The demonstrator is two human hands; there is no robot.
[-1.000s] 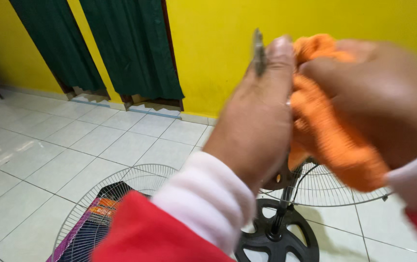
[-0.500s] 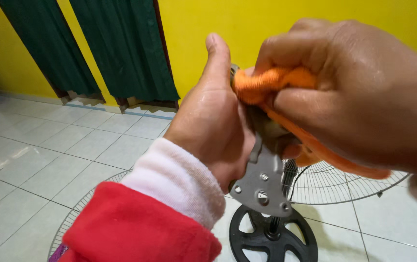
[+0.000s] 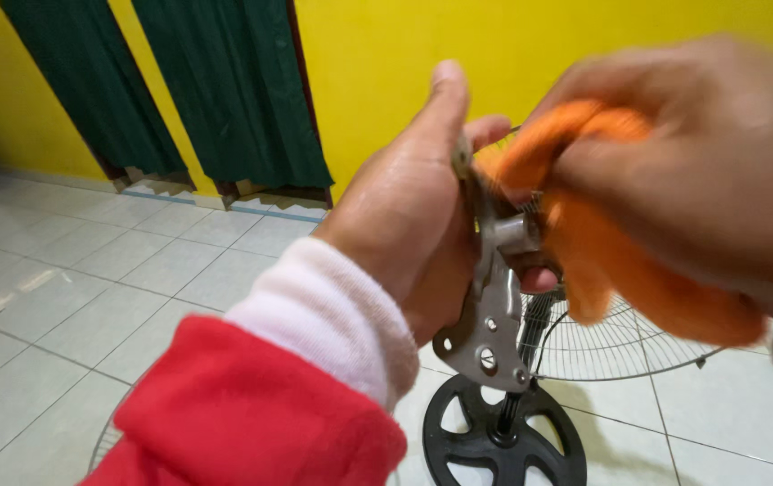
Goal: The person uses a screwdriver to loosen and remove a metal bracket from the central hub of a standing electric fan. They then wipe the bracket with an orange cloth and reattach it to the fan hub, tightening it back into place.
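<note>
A person's left hand [image 3: 409, 211] grips a metal fan part [image 3: 485, 306] upright, its long axis running top to bottom above the black fan base [image 3: 503, 432], while the right hand [image 3: 701, 162], just beside it, presses a bunched orange cloth [image 3: 602, 243] against its upper end.

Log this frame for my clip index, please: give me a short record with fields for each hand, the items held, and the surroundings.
left hand: left hand grips a grey metal part
right hand: right hand, blurred, presses an orange cloth to the part
below: wire fan guard and black round base on the tiled floor
background: yellow wall, green curtains
</note>
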